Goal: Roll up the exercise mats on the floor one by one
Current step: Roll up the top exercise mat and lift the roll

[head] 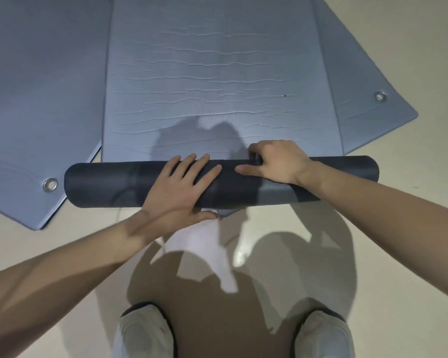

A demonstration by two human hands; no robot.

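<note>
Right hand [276, 161] fingertips are tucked out of sight over the roll [109, 186], left hand [177, 187] spread flat on it, and three mats [212, 73] total, two flat ones beyond them cut off.

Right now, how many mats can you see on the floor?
3. The middle mat is partly rolled under both hands, one flat mat lies at the left, and another pokes out from beneath at the right. More could be hidden underneath.
</note>
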